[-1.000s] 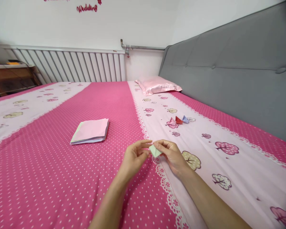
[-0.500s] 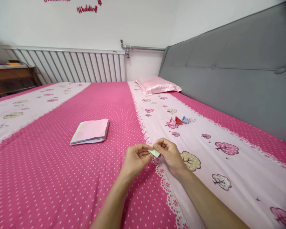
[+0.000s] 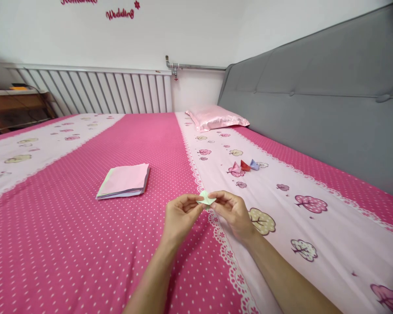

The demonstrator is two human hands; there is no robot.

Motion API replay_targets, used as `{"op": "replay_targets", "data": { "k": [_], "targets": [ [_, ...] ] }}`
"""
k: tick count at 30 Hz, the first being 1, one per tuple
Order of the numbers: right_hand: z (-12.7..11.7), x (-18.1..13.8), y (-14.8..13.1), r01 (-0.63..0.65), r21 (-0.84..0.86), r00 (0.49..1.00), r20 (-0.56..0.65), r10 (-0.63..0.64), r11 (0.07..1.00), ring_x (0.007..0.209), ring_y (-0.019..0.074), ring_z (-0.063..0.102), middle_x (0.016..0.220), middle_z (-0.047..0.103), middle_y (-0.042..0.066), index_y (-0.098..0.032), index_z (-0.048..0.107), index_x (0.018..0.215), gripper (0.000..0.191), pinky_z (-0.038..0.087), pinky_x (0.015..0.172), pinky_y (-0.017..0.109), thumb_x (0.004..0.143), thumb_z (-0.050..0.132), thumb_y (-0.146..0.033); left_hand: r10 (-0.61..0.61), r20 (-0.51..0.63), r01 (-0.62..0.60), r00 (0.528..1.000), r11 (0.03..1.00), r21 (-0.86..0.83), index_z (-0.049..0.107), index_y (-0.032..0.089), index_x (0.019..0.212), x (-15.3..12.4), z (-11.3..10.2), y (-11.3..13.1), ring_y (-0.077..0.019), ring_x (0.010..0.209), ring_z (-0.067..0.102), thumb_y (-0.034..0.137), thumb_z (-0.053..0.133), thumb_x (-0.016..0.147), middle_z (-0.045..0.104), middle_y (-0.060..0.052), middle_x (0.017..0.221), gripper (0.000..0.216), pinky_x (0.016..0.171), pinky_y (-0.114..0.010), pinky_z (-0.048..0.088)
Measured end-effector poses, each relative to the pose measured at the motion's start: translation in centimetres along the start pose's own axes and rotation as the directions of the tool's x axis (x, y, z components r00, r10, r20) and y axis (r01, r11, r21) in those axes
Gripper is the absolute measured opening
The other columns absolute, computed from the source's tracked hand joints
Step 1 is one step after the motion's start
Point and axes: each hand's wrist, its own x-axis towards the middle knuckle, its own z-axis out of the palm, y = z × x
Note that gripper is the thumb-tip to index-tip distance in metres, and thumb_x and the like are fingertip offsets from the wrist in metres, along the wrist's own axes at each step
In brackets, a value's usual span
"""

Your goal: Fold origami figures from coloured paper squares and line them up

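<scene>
A small pale green folded paper (image 3: 206,199) is held up between my two hands, over the lace-patterned border of the bedspread. My left hand (image 3: 182,214) pinches its left corner between thumb and fingertips. On the opposite side, my right hand (image 3: 232,212) grips the right corner the same way. The paper's folded point faces away from me. Beyond my right hand lie three small folded paper pieces in a row: a pink one (image 3: 236,167), a red one (image 3: 245,165) and a blue one (image 3: 254,165).
A stack of coloured paper sheets (image 3: 126,179), pink on top, lies to the left on the pink dotted bedspread (image 3: 68,235). A pink pillow (image 3: 216,117) rests at the far end. The grey headboard (image 3: 321,87) rises on the right, and a white radiator (image 3: 98,91) stands behind the bed.
The green paper has been turned and lifted slightly, so its point now faces away. Both hands have shifted their fingers to hold it at opposite corners.
</scene>
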Motion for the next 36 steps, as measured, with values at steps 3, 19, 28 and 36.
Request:
{"op": "replay_targets", "data": {
  "k": [3, 19, 28, 36],
  "targets": [
    [0.01, 0.09, 0.16, 0.012, -0.03, 1.0, -0.018, -0.013, 0.999, 0.072, 0.0164, 0.062, 0.076, 0.067, 0.002, -0.02, 0.067, 0.081, 0.015, 0.049, 0.072, 0.032, 0.068, 0.07, -0.027, 0.009, 0.008, -0.009, 1.0, 1.0, 0.007, 0.067, 0.013, 0.073, -0.02, 0.05, 0.13, -0.0155, 0.065, 0.066, 0.024, 0.075, 0.06, 0.07, -0.005, 0.069, 0.018, 0.066, -0.026, 0.053],
    [0.45, -0.17, 0.08, 0.096, -0.105, 0.994, -0.05, -0.101, 0.99, 0.064, 0.0158, 0.062, 0.07, 0.067, 0.002, -0.019, 0.065, 0.072, 0.008, 0.049, 0.065, 0.031, 0.071, 0.069, -0.026, 0.027, 0.015, -0.027, 1.0, 0.999, -0.037, 0.062, 0.013, 0.064, -0.07, 0.35, 0.01, -0.0118, 0.054, 0.061, 0.025, 0.074, 0.063, 0.068, -0.003, 0.06, 0.016, 0.054, -0.022, 0.048],
    [0.62, -0.31, 0.43, 0.1, -0.177, 0.989, -0.094, -0.118, 0.979, 0.061, 0.0126, 0.06, 0.065, 0.062, -0.002, -0.021, 0.057, 0.087, 0.02, 0.046, 0.061, 0.025, 0.071, 0.069, -0.024, 0.066, 0.057, -0.064, 0.996, 0.997, -0.038, 0.057, 0.015, 0.087, -0.02, 0.26, -0.34, -0.0127, 0.061, 0.063, 0.023, 0.07, 0.068, 0.067, -0.002, 0.066, 0.024, 0.059, -0.022, 0.049],
    [0.2, -0.19, 0.71, 0.063, -0.237, 0.997, 0.051, -0.053, 0.969, 0.073, 0.0191, 0.064, 0.081, 0.068, 0.006, -0.017, 0.067, 0.084, 0.015, 0.049, 0.071, 0.033, 0.076, 0.063, -0.03, 0.143, 0.119, -0.17, 0.983, 0.948, 0.268, 0.055, 0.018, 0.096, -0.21, -0.29, -0.2, -0.0146, 0.069, 0.063, 0.023, 0.058, 0.079, 0.067, -0.003, 0.075, 0.019, 0.06, -0.024, 0.046]
  ]
}}
